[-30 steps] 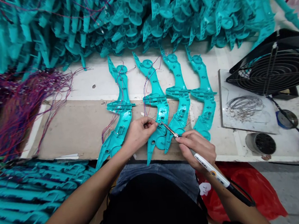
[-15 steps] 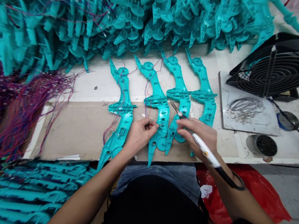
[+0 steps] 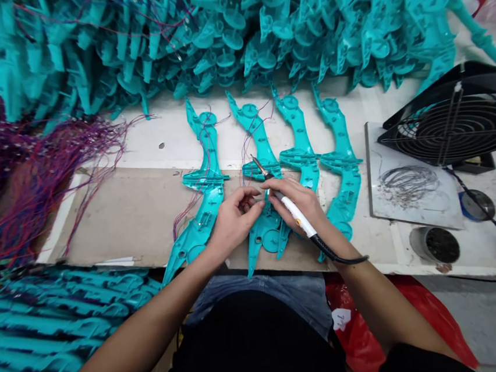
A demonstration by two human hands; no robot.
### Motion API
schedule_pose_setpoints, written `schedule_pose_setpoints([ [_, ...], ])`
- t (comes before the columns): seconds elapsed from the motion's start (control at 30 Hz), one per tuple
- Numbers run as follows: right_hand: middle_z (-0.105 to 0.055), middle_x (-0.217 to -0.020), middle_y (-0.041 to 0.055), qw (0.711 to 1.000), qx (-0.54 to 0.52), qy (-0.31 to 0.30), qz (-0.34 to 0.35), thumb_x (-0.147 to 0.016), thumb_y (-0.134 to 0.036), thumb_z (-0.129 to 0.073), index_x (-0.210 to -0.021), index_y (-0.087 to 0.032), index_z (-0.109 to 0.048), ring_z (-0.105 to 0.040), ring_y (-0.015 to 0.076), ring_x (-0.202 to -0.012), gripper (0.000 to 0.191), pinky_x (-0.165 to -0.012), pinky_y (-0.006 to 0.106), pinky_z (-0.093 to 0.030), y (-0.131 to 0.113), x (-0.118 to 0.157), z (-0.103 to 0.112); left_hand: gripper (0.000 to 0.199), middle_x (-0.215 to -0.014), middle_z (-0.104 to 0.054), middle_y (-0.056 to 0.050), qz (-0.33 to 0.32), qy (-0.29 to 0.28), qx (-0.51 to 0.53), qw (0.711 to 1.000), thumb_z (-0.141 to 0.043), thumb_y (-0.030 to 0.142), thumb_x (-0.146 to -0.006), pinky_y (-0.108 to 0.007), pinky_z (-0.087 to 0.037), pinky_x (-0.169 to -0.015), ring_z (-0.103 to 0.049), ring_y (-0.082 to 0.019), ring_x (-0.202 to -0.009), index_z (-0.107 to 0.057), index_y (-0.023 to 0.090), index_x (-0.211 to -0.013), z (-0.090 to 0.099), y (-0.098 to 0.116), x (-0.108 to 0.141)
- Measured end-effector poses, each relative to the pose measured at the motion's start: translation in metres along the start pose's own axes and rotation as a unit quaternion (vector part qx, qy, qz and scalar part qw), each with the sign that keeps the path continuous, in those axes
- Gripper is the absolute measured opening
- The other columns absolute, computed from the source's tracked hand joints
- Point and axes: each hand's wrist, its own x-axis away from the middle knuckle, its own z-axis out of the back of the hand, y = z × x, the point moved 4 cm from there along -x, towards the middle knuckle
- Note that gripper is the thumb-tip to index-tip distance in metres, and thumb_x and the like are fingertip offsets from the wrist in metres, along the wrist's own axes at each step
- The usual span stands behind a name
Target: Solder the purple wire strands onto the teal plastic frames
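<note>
teal plastic shells [image 3: 260, 167] lie in a row on the table [image 3: 165, 144], the second under both hands. right fingers [image 3: 296, 202], gripping the soldering iron [image 3: 292, 211], have swung back beside the left fingers [image 3: 245, 206], which pinch thin wires; the tip now points away. cardboard mat [image 3: 132, 214] beneath, fan [image 3: 457, 125] right.
</note>
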Motion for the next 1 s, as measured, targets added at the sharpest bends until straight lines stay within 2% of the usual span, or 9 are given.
schedule_pose_setpoints([
  [0.07, -0.067, -0.105, 0.005, 1.0, -0.001, 0.004, 0.002, -0.09, -0.016, -0.05, -0.115, -0.023, -0.059, -0.062, 0.0172, -0.096, 0.027, -0.085, 0.032, -0.05, 0.0, 0.001, 0.003, 0.014, -0.071, -0.06, 0.0, -0.005, -0.002, 0.016, 1.0, -0.063, 0.028, -0.074, -0.022, -0.042, -0.061, -0.052, -0.011, -0.065, -0.063, 0.016, -0.08, -0.001, 0.001, -0.002],
  [0.2, -0.068, -0.096, 0.0052, 0.999, 0.01, 0.03, -0.009, -0.091, -0.025, -0.054, -0.115, -0.023, -0.06, -0.062, 0.0179, -0.09, 0.026, -0.083, 0.032, -0.05, -0.004, 0.006, 0.013, 0.015, -0.066, -0.06, 0.0, 0.018, -0.007, 0.03, 0.999, -0.064, 0.03, -0.072, -0.023, -0.041, -0.059, -0.052, -0.011, -0.062, -0.062, 0.015, -0.071, -0.006, -0.002, -0.008],
  [0.33, -0.068, -0.093, 0.0081, 0.991, 0.028, 0.129, -0.023, -0.09, -0.033, -0.057, -0.119, -0.021, -0.062, -0.061, 0.0202, -0.085, 0.032, -0.08, 0.036, -0.05, -0.015, 0.027, 0.034, 0.015, -0.064, -0.06, 0.0, 0.024, -0.001, 0.012, 1.0, -0.064, 0.029, -0.072, -0.022, -0.04, -0.055, -0.051, -0.01, -0.06, -0.062, 0.015, -0.069, -0.011, -0.003, -0.012],
  [0.43, -0.068, -0.087, 0.0064, 0.983, -0.01, 0.177, -0.042, -0.085, -0.023, -0.061, -0.107, -0.022, -0.068, -0.063, 0.0194, -0.079, 0.023, -0.073, 0.035, -0.052, -0.023, 0.047, 0.044, 0.013, -0.064, -0.06, 0.001, 0.01, -0.007, -0.016, 1.0, -0.063, 0.027, -0.072, -0.022, -0.039, -0.055, -0.051, -0.01, -0.059, -0.063, 0.015, -0.068, -0.013, -0.001, -0.015],
  [0.6, -0.067, -0.077, 0.004, 0.982, -0.034, 0.177, -0.048, -0.081, -0.009, -0.06, -0.095, -0.022, -0.07, -0.063, 0.0168, -0.073, 0.021, -0.067, 0.033, -0.053, -0.028, 0.065, 0.041, 0.012, -0.062, -0.06, 0.001, -0.006, -0.012, -0.049, 0.999, -0.062, 0.026, -0.071, -0.022, -0.038, -0.054, -0.05, -0.01, -0.058, -0.063, 0.015, -0.066, -0.015, 0.004, -0.017],
  [1.0, -0.067, -0.076, 0.0039, 0.986, -0.014, 0.163, -0.013, -0.079, -0.006, -0.059, -0.093, -0.019, -0.068, -0.063, 0.0161, -0.073, 0.021, -0.068, 0.032, -0.054, -0.027, 0.068, 0.036, 0.012, -0.059, -0.058, 0.002, -0.021, -0.008, -0.053, 0.998, -0.062, 0.025, -0.071, -0.021, -0.037, -0.053, -0.048, -0.009, -0.055, -0.062, 0.014, -0.065, -0.017, 0.004, -0.017],
])
